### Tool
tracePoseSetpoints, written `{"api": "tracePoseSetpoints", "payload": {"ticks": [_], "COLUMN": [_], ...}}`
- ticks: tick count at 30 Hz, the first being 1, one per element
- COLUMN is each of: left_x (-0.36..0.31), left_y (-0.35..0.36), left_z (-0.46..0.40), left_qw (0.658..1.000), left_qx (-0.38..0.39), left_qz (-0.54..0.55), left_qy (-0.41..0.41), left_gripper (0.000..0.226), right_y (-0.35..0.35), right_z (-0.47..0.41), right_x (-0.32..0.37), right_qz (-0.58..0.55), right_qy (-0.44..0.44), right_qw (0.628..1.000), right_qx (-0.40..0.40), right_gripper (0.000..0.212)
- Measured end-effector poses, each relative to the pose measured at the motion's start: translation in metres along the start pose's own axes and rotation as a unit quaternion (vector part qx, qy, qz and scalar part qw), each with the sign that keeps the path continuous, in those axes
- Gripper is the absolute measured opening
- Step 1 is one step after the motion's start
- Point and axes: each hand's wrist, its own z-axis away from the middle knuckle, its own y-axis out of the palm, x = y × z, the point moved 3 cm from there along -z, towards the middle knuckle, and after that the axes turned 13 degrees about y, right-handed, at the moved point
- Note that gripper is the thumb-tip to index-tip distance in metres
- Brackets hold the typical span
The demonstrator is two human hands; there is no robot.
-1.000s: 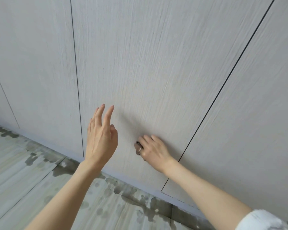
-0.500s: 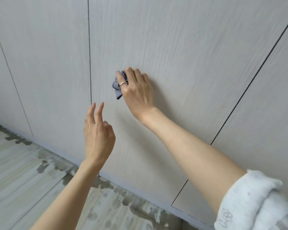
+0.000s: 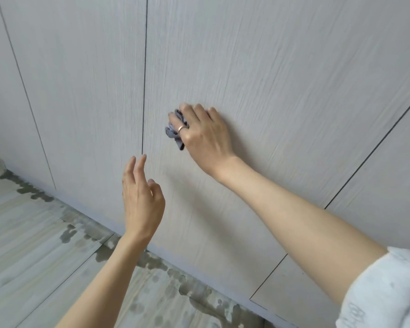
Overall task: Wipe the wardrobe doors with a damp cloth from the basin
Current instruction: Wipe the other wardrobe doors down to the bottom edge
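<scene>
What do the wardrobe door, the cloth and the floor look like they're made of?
Wardrobe door: probably laminated board with a pale, matt wood-grain print; fine straight streaks, no gloss.
Cloth: soft grey-blue fabric, bunched in folds under the right hand; the weave is too small to tell.
Floor: looks like wood-look tile or plank with thin joint lines and dark wet patches.

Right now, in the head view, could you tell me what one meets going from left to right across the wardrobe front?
Left hand, raised in front of the wardrobe door → blue-grey cloth → right hand, pressing the cloth against the door → rolled white sleeve at the far right.
</scene>
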Motion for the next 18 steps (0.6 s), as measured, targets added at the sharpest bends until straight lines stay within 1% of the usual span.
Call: {"api": "tracePoseSetpoints", "payload": {"ticks": [1,3,5,6,8,10,12,15,18], "left_x": [-0.003,-0.008,-0.008,-0.008,-0.012,-0.018,-0.033,-0.059,-0.093], "left_y": [0.001,0.002,0.002,0.002,0.006,0.011,0.021,0.039,0.061], "left_z": [0.000,0.005,0.013,0.019,0.035,0.047,0.060,0.077,0.096], "left_qw": [1.000,1.000,1.000,1.000,0.999,0.998,0.997,0.995,0.992], "left_qx": [-0.003,-0.006,-0.002,0.004,0.024,0.044,0.062,0.085,0.114], "left_qz": [0.004,0.008,0.008,0.008,0.018,0.028,0.033,0.042,0.051], "left_qy": [0.001,0.004,0.000,-0.008,-0.022,-0.025,-0.019,-0.005,0.022], "left_gripper": [0.053,0.053,0.054,0.054,0.054,0.053,0.051,0.042,0.037], "right_y": [0.001,0.011,0.019,0.020,0.016,0.010,-0.004,-0.025,-0.050], "right_z": [-0.001,0.021,0.067,0.095,0.150,0.192,0.227,0.260,0.286], "right_x": [0.002,0.011,0.024,0.028,0.026,0.014,-0.009,-0.041,-0.073], "right_qz": [0.000,0.026,0.047,0.041,0.010,0.013,0.029,0.040,0.039], "right_qy": [0.006,-0.027,-0.088,-0.111,-0.135,-0.148,-0.154,-0.148,-0.106], "right_qw": [1.000,0.998,0.989,0.983,0.968,0.956,0.950,0.950,0.955], "right_qx": [0.005,0.045,0.107,0.143,0.212,0.254,0.269,0.270,0.274], "right_gripper": [0.037,0.031,0.027,0.025,0.023,0.026,0.028,0.027,0.023]}}
